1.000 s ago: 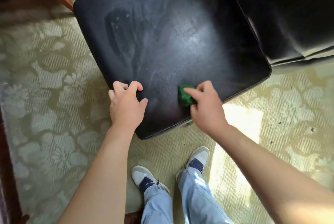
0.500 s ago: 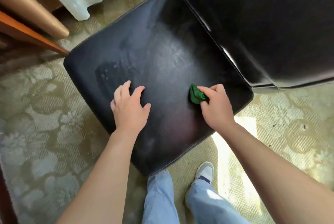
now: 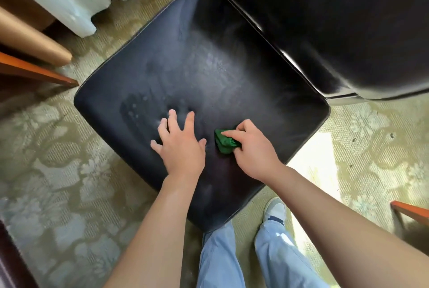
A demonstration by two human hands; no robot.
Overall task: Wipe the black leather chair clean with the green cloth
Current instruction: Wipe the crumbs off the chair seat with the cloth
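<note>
- Lying bunched on the near-right part of the seat of the black leather chair (image 3: 209,74), the green cloth (image 3: 224,142) is being pressed down by the right hand (image 3: 253,148), whose fingers (image 3: 232,134) are curling over its top and pinching it against the leather.
- Resting flat just to the left of the cloth, the left hand (image 3: 181,146) is bracing on the seat with its fingers spread wide and holding nothing.
- Stretching away from the cloth toward the far corner and the left edge, most of the seat is showing a dull, dusty film with smears, so the next stroke is probably heading away from the body and leftward.
- Rising at the upper right, the backrest (image 3: 336,20) is looking glossier.
- Surrounding the chair, patterned carpet (image 3: 58,171) is covering the floor.
</note>
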